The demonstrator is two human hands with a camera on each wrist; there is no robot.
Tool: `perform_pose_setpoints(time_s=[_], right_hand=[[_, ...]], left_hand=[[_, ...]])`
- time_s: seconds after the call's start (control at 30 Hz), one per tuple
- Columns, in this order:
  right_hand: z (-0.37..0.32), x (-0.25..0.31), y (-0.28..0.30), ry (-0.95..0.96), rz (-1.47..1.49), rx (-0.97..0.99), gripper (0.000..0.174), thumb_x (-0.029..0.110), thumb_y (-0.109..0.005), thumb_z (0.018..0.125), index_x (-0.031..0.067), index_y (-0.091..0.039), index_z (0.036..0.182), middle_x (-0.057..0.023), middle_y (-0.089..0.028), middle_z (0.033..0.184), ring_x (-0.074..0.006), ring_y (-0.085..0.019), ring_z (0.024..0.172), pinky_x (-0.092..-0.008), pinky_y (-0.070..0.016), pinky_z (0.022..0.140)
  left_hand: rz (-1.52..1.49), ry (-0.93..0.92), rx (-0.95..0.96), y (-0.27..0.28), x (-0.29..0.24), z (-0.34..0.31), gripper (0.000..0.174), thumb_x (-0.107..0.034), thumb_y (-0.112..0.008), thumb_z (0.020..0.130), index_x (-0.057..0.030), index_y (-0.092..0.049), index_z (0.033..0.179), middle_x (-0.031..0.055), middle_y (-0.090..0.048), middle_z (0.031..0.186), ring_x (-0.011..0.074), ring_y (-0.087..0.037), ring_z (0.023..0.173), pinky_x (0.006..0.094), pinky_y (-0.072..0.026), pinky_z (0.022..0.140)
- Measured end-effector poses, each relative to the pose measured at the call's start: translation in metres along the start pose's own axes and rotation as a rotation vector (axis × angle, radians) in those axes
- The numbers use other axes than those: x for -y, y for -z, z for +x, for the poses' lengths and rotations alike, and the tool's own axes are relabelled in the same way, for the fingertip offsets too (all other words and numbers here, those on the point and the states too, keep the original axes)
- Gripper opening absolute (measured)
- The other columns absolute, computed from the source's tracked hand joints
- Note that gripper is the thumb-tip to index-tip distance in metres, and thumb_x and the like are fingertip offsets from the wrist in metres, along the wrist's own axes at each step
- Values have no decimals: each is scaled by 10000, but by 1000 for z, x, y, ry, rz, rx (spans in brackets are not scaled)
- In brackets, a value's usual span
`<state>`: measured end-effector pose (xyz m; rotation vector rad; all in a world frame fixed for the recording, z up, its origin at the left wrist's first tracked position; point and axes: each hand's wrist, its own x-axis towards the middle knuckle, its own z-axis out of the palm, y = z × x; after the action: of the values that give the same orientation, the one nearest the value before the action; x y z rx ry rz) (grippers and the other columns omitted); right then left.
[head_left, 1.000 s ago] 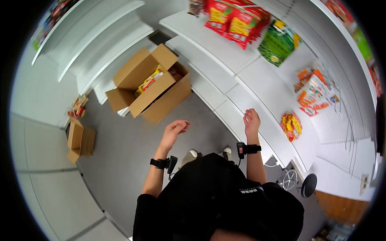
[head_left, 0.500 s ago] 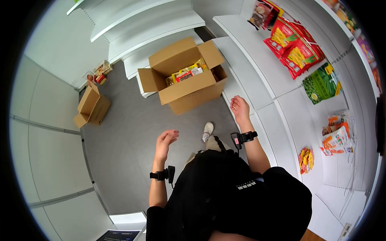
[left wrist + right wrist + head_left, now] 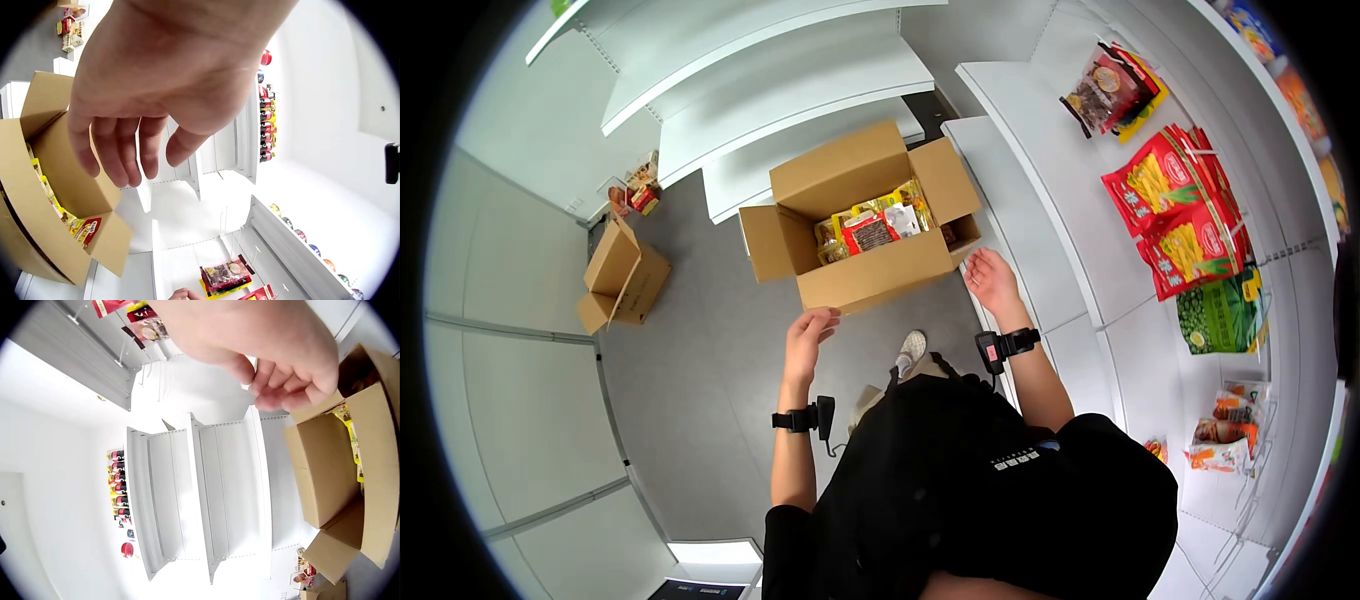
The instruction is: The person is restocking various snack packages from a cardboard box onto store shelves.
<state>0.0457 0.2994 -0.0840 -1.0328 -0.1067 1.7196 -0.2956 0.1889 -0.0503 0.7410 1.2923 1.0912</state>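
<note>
An open cardboard box (image 3: pixel 875 275) stands on the floor ahead of the person, its flaps spread, with yellow and red packets (image 3: pixel 870 232) inside. The left hand (image 3: pixel 807 340) hovers by the box's near left corner, fingers loosely bent and holding nothing. Near the box's right corner is the right hand (image 3: pixel 994 280), also empty, its fingers relaxed. In the left wrist view the left hand (image 3: pixel 156 81) hangs with fingers spread a little, the box (image 3: pixel 69 175) beside it. The right wrist view shows the right hand (image 3: pixel 275 356) loosely curled above the box (image 3: pixel 325 469).
White shelves (image 3: pixel 800 95) rise behind the box. On the right-hand shelving hang red bags (image 3: pixel 1170 200), a green bag (image 3: pixel 1220 315) and other snack packs (image 3: pixel 1225 430). A smaller cardboard box (image 3: pixel 630 280) stands at the left, with packets (image 3: pixel 643 190) behind it.
The head view has swung right and then settled, so the large box appears farther right and nearer the hands. The person has stepped closer to it; both hands remain empty.
</note>
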Motion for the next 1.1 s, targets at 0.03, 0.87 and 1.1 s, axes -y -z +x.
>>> perform_pose_setpoints(time_s=[0.03,0.87,1.1], right_hand=[[16,3,-4,-25,7,25,150,208,-593,864,66,-575,909,-45,-599,902,-154,-556,836,-280,-472,721],[52,-9,3,-39,457,-335,126,170,-590,856,49,-607,884,-76,-621,897,-201,-564,838,-353,-487,772],[61,-39,-16,-66,547,-486,142,177,-604,851,45,-624,900,-90,-637,896,-215,-568,847,-357,-482,790]], left_hand=[[10,9,3,-3,-7,16,266,-224,-502,918,-12,-618,1028,93,-639,1060,186,-594,975,325,-455,867],[564,295,304,-49,100,419,435,-266,-569,828,20,-563,1156,138,-647,965,223,-644,724,336,-510,651],[1089,446,385,4,218,510,415,-338,-546,786,45,-637,918,278,-632,916,430,-598,912,469,-477,769]])
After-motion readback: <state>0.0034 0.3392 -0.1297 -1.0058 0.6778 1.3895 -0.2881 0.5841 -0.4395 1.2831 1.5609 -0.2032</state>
